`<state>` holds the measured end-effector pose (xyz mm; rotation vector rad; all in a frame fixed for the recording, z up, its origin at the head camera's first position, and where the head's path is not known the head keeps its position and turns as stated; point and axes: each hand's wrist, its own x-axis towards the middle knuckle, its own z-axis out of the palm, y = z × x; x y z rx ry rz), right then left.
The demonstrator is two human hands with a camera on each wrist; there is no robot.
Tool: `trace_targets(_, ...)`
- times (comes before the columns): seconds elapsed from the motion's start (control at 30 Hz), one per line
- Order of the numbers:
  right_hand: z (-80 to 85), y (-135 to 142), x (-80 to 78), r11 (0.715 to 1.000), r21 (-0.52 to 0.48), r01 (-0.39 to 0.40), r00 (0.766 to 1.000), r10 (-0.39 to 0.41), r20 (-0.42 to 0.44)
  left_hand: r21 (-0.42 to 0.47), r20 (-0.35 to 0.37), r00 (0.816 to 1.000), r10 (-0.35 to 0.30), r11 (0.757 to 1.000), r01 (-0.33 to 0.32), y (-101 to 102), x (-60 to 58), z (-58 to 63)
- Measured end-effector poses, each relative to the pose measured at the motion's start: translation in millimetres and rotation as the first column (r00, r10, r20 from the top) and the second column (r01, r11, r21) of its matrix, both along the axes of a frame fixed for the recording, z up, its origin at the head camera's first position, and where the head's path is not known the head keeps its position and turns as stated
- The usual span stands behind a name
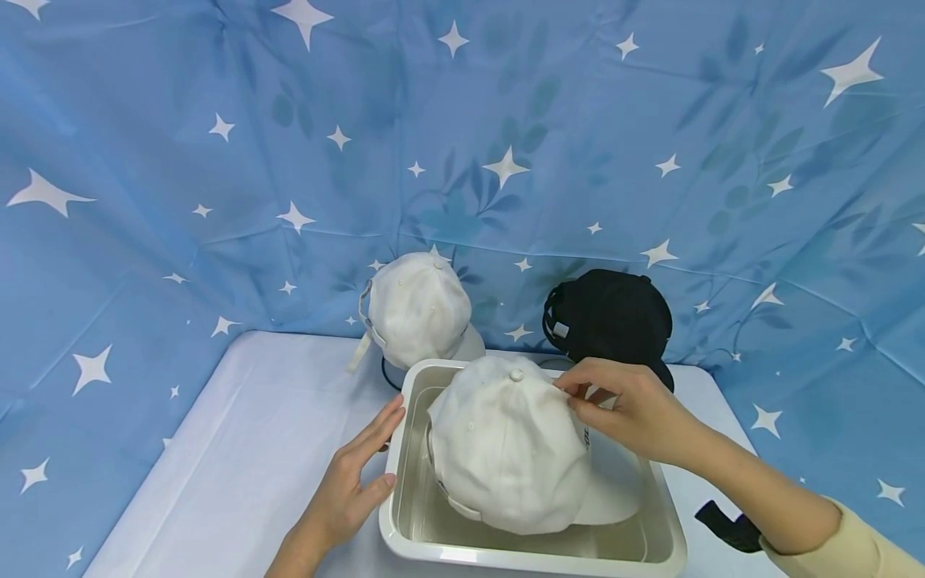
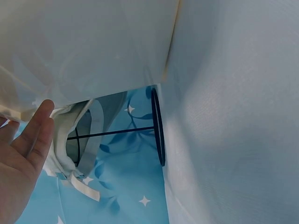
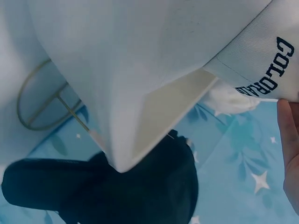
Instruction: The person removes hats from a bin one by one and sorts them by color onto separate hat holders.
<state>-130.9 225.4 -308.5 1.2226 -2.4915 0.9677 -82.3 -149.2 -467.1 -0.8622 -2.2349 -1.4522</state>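
Note:
A white baseball cap with dark lettering sits in a cream plastic basin, its brim toward the right. My right hand pinches the upper right side of the cap's crown between thumb and fingers. In the right wrist view the fingertips meet the cap's front panel, beside the printed letters. My left hand rests against the basin's left rim with its fingers stretched out. The left wrist view has those fingers along the basin's outer wall.
Behind the basin, another white cap hangs on a stand with a black wire base. A black cap is at the back right, near a wire ring base. White cloth covers the table; a blue star-patterned curtain surrounds it.

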Motion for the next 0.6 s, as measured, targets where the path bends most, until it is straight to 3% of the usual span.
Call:
trace_targets(0.33,20.6,-2,-5.5,0.999,-0.014,-0.037,0.997,0.036,-0.072,-0.008,-0.014,1.0,0.006,1.0,-0.006,-1,0.6,1.3)
trace_targets(0.6,41.6,-6,-9.5,1.0,-0.024,-0.018,0.994,0.015,-0.113,-0.009,-0.006,1.0,-0.003,1.0,0.003,-2,-0.5,0.2)
